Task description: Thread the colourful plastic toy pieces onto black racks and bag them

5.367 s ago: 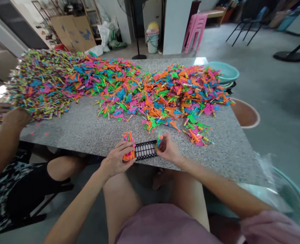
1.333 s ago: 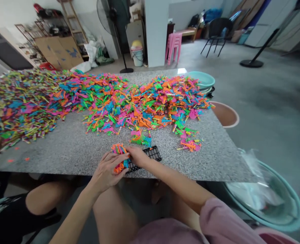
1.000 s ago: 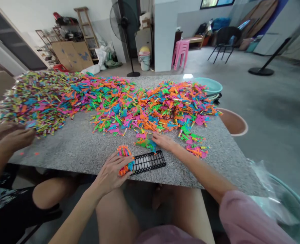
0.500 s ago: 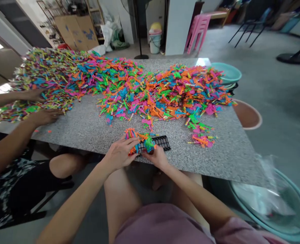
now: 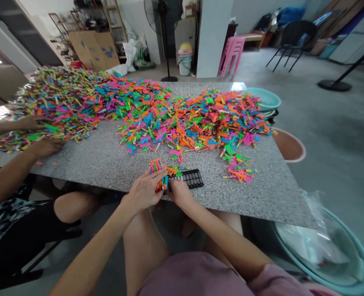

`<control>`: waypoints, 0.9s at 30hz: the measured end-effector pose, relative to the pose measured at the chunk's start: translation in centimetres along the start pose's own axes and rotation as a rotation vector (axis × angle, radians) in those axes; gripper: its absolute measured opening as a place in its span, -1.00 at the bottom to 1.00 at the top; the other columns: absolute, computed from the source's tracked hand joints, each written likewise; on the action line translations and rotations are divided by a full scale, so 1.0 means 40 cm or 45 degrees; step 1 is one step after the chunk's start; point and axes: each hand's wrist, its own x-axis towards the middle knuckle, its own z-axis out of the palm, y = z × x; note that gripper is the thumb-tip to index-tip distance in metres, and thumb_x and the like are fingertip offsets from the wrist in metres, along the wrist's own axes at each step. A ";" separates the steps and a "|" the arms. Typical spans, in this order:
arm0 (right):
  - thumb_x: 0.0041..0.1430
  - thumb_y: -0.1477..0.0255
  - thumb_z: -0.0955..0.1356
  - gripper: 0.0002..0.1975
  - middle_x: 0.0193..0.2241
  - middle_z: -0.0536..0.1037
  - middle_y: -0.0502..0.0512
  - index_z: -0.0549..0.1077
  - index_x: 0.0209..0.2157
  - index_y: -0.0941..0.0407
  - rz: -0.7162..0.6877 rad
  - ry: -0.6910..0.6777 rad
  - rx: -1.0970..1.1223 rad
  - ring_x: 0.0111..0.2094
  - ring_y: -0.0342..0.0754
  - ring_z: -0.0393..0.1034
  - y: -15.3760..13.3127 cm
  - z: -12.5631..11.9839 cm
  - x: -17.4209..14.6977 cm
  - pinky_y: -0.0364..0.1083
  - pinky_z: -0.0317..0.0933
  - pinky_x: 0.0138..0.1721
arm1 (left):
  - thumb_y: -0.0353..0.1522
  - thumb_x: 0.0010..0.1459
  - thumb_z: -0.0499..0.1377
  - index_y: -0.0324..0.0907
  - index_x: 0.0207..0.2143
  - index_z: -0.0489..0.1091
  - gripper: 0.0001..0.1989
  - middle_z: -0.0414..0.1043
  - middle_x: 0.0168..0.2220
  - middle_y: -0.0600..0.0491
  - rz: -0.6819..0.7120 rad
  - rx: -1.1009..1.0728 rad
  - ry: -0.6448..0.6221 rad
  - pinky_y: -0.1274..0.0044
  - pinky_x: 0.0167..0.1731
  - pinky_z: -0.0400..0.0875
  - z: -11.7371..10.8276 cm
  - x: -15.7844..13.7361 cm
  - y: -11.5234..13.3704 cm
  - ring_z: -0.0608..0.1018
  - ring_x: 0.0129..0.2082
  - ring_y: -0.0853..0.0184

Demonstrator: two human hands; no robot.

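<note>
A black grid tray (image 5: 194, 178) lies at the table's near edge, with its right cells uncovered. On its left end a tight row of colourful plastic toy pistols (image 5: 156, 166) stands packed together. My left hand (image 5: 145, 190) is closed round that row from the left, fingers over the top. My right hand (image 5: 181, 192) is curled at the row's right side, over the tray; its fingertips are hidden, and so is anything in them. Just behind the tray lie a few loose orange and green toy pistols (image 5: 172, 170).
Mixed toy pistols form a large heap (image 5: 200, 119) across the grey speckled table (image 5: 101, 164). A small cluster (image 5: 240, 172) lies to the right. At left, a co-worker's hands (image 5: 46, 148) touch another heap. A teal tub (image 5: 363, 263) with plastic bags stands below the right edge.
My right hand has moved left against the packed row. The green and blue toy pistol it held over the tray no longer shows there. The view has shifted slightly.
</note>
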 end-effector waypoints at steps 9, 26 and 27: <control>0.20 0.47 0.33 -0.75 -0.20 0.60 0.30 0.48 -0.09 0.21 0.038 -0.070 -0.011 -0.15 0.11 0.52 -0.026 -0.031 -0.003 -0.05 0.34 -0.17 | -0.21 0.15 0.20 -0.13 0.08 0.40 -0.55 0.36 0.20 -0.08 -0.130 -0.009 -0.036 0.11 0.29 0.07 0.023 -0.012 -0.008 0.45 0.16 0.10; 0.21 0.68 0.23 -0.67 -0.11 0.56 0.28 0.50 -0.08 0.18 -0.168 -0.094 -0.318 -0.08 0.05 0.48 0.145 -0.167 0.162 -0.09 0.29 -0.09 | -0.23 0.14 0.30 -0.13 -0.01 0.48 -0.63 0.48 0.08 -0.07 0.031 0.163 0.202 0.16 0.06 0.39 0.040 -0.017 -0.020 0.49 0.04 0.06; 0.20 0.69 0.24 -0.67 -0.12 0.55 0.29 0.50 -0.09 0.19 -0.167 -0.103 -0.318 -0.09 0.06 0.48 0.149 -0.165 0.168 -0.08 0.29 -0.09 | -0.24 0.14 0.30 -0.15 -0.02 0.48 -0.65 0.49 0.07 -0.07 0.048 0.157 0.202 0.18 0.04 0.40 0.037 -0.016 -0.019 0.48 0.04 0.06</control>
